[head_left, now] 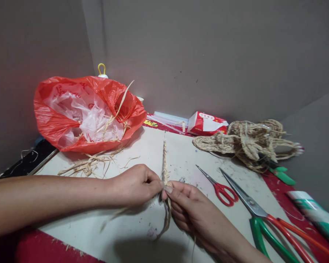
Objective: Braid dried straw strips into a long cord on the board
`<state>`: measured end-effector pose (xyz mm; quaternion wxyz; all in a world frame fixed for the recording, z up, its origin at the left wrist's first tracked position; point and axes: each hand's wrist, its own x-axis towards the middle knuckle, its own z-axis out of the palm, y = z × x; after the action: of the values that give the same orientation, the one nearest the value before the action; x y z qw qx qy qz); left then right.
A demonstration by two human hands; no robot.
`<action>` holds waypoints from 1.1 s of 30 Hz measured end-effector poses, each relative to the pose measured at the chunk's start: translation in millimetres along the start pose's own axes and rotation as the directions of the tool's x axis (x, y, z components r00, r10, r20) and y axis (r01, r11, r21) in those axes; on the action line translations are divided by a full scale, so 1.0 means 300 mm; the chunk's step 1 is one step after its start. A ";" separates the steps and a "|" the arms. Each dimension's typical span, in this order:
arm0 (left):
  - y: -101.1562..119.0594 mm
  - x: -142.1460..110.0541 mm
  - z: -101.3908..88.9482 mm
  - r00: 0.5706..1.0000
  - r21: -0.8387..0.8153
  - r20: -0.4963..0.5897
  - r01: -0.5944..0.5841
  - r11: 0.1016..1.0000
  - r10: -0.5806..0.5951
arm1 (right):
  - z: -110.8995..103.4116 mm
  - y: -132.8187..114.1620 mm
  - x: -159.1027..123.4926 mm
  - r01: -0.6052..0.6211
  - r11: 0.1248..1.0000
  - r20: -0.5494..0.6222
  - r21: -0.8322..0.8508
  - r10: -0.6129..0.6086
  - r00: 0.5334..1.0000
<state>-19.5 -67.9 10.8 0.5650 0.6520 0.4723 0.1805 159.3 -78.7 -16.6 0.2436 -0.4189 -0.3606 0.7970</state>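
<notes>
A narrow straw braid [165,160] runs straight away from me over the middle of a pale board [142,233]. At its near end my left hand [139,185] is closed, pinching the braid between thumb and fingers. My right hand [188,202] meets it there, thumb and forefinger pressed on the same spot. Loose strands [167,215] hang from the pinch toward me, and one blurred strand trails under the left wrist. The left fingertips are partly hidden.
Right of my hands lie small red-handled scissors [222,190] and large shears [252,204]. Behind them sit coiled braids [246,140] and a tissue pack [207,123]. A red plastic bag [55,120] with straw stands back left, loose straw [90,164] before it. Walls close off the back.
</notes>
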 end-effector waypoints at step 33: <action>0.014 0.062 -0.018 0.963 -0.347 0.130 0.266 0.899 -0.235 | -0.003 0.002 0.006 0.076 0.982 0.026 -0.170 -0.073 0.997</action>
<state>-12.8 -49.1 10.8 0.7134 0.4778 0.4863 0.1623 159.1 -77.6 -18.3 0.2327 -0.4167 -0.4455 0.7575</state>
